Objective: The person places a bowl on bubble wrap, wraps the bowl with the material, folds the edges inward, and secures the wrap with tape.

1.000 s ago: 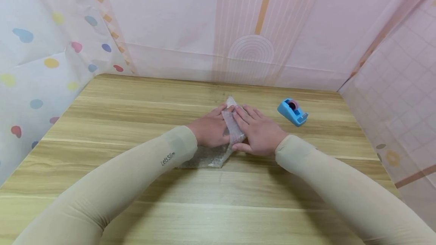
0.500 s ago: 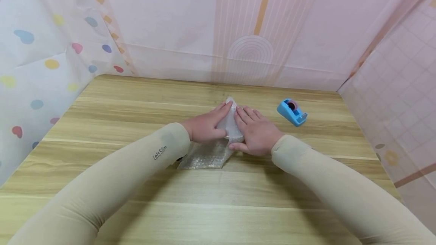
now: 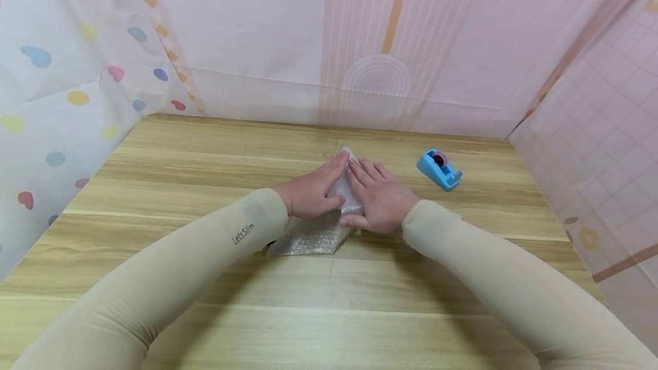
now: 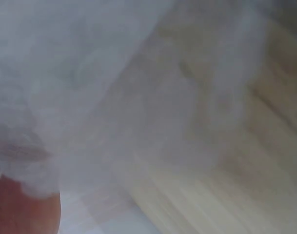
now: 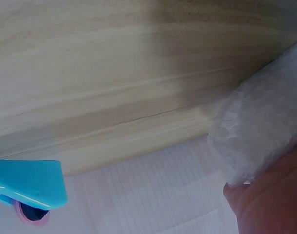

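Note:
A sheet of clear bubble wrap (image 3: 313, 236) lies on the wooden table, folded up toward its far end between the two hands. My left hand (image 3: 315, 190) rests on its left side, fingers straight and thumb spread toward me. From the right, my right hand (image 3: 382, 198) presses the folded part with extended fingers, its fingertips close to the left hand's. Whatever the folds may cover is hidden. Blurred bubble wrap (image 4: 85, 73) fills much of the left wrist view. In the right wrist view, the right hand (image 5: 275, 195) touches the edge of the bubble wrap (image 5: 265, 117).
A blue tape dispenser (image 3: 439, 170) with a pink roll stands to the right of the right hand. The wood-grain table (image 3: 360, 313) ends at a pale patterned backdrop (image 3: 257, 33), with more printed sheets on both sides.
The left hand has pulled back slightly left, off the top of the fold. The right hand has slid a little left over the bubble wrap, smoothing the flap down.

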A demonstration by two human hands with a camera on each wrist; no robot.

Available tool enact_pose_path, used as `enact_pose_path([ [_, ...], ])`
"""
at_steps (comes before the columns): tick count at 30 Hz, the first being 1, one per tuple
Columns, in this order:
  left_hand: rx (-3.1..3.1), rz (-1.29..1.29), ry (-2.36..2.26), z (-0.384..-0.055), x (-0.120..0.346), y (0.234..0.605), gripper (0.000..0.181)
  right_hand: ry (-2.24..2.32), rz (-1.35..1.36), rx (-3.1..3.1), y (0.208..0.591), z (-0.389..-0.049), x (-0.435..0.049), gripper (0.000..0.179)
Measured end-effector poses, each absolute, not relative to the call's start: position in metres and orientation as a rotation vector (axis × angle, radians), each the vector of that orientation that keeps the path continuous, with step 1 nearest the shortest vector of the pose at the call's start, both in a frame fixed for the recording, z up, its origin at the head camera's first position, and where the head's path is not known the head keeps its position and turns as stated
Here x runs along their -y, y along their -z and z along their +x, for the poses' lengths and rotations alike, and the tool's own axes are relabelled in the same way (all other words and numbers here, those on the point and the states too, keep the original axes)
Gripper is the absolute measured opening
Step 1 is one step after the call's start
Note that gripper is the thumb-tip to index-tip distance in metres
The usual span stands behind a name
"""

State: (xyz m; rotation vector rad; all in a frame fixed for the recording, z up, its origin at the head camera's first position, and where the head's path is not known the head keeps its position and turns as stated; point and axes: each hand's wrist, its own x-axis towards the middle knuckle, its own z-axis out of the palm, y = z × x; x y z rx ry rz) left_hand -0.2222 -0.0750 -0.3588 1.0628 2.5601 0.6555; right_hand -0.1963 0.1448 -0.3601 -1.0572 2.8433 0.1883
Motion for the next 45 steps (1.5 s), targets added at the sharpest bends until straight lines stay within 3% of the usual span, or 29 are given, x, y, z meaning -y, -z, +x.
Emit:
enact_pose_path([
  [23, -2.515, 1.031, -0.740, -0.224, 0.078, 0.360, 0.089, -0.231, -0.952, -2.779, 0.354, -0.212, -0.125, 0.124],
  [33, -2.511, 0.912, -0.755, -0.227, 0.102, 0.358, 0.085, -0.192, -0.812, -2.836, 0.358, -0.210, -0.112, 0.124],
  [45, -2.498, 0.745, -0.449, -0.221, 0.139, 0.353, 0.102, -0.132, -0.698, -2.877, 0.358, -0.206, -0.105, 0.124],
])
